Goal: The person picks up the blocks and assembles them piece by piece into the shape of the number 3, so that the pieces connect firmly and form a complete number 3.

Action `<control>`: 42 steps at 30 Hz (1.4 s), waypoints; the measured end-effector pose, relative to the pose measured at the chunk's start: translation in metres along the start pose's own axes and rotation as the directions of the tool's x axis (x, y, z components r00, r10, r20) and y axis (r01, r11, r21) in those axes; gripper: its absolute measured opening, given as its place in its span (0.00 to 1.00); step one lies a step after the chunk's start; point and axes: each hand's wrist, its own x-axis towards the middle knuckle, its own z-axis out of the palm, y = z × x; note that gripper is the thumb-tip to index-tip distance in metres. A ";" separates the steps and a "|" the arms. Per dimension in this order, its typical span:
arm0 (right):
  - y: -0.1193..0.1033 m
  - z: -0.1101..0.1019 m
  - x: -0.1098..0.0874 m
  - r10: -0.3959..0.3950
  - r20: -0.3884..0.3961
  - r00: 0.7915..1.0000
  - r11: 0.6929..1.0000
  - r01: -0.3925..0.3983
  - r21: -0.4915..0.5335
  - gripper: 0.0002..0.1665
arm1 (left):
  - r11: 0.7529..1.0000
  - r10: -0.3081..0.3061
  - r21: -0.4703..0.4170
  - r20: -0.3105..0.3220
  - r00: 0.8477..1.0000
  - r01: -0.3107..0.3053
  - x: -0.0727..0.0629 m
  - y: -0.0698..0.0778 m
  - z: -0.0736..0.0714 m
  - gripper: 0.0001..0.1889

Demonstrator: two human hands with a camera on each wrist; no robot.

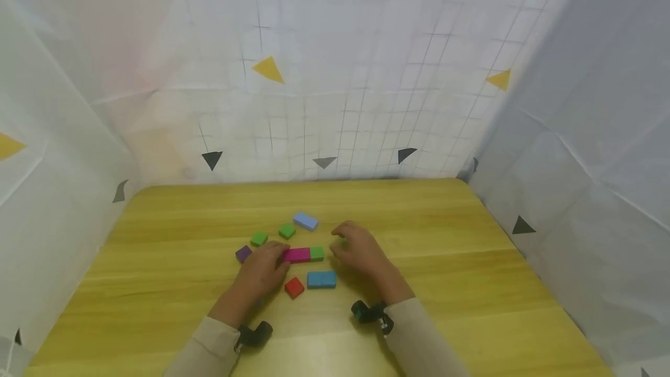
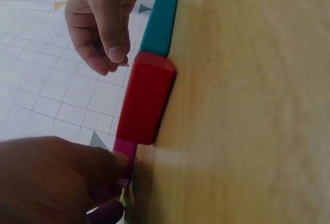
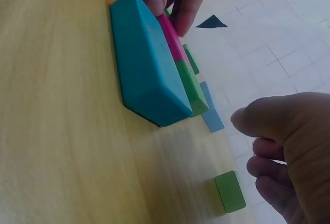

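Observation:
My left hand (image 1: 262, 269) pinches the left end of a magenta block (image 1: 298, 255), thumb on the near side and fingers on the far side. A green block (image 1: 317, 253) sits end to end with the magenta one, on its right. To the right of this row, my right hand (image 1: 361, 252) is held with thumb and fingertips apart and nothing between them. In the right wrist view, a separate green block (image 3: 230, 192) lies on the table near that hand, not touching it; the head view shows only a sliver of it behind the fingers.
Nearer the body lie a blue block (image 1: 321, 280) and a red block (image 1: 294, 288). Behind the row are a light blue block (image 1: 306, 221) and two green blocks (image 1: 287, 231). A purple block (image 1: 243, 253) lies left of my left hand. White sheeting (image 1: 335, 103) surrounds the wooden table (image 1: 445, 237).

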 end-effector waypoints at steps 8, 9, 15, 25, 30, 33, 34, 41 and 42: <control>0.011 0.000 0.002 0.078 -0.003 0.997 0.997 -0.078 -0.029 0.19 | 1.000 -0.008 0.003 0.004 1.000 0.008 0.003 0.002 -0.001 0.19; 0.012 -0.001 0.002 0.089 0.000 0.996 0.996 -0.089 -0.031 0.19 | 1.000 -0.010 0.002 0.005 1.000 0.010 0.003 0.002 -0.001 0.19; 0.013 -0.002 0.003 0.124 0.012 0.992 0.992 -0.124 -0.006 0.21 | 1.000 -0.031 0.001 0.008 0.999 0.031 0.001 0.000 -0.002 0.19; 0.023 -0.001 0.002 0.187 0.034 0.982 0.982 -0.186 -0.034 0.23 | 1.000 -0.010 -0.012 0.008 1.000 0.010 0.004 -0.002 0.000 0.19; 0.023 -0.002 0.001 0.190 0.051 0.980 0.982 -0.191 0.003 0.24 | 1.000 -0.032 -0.001 0.014 0.999 0.032 0.003 0.000 -0.003 0.19; 0.025 -0.003 0.000 0.201 0.055 0.978 0.979 -0.202 0.012 0.24 | 1.000 -0.023 0.008 0.005 1.000 0.023 0.003 -0.001 -0.002 0.19; 0.025 -0.003 0.000 0.203 0.054 0.978 0.979 -0.205 0.018 0.23 | 1.000 -0.018 0.010 0.001 1.000 0.018 0.003 -0.002 -0.001 0.19; 0.032 -0.003 -0.002 0.204 0.043 0.978 0.978 -0.205 0.022 0.22 | 1.000 -0.004 0.007 -0.006 1.000 0.004 0.004 -0.004 0.001 0.19; 0.033 -0.003 -0.002 0.205 0.045 0.978 0.978 -0.206 0.028 0.22 | 1.000 -0.006 0.006 -0.005 1.000 0.006 0.005 -0.004 0.001 0.19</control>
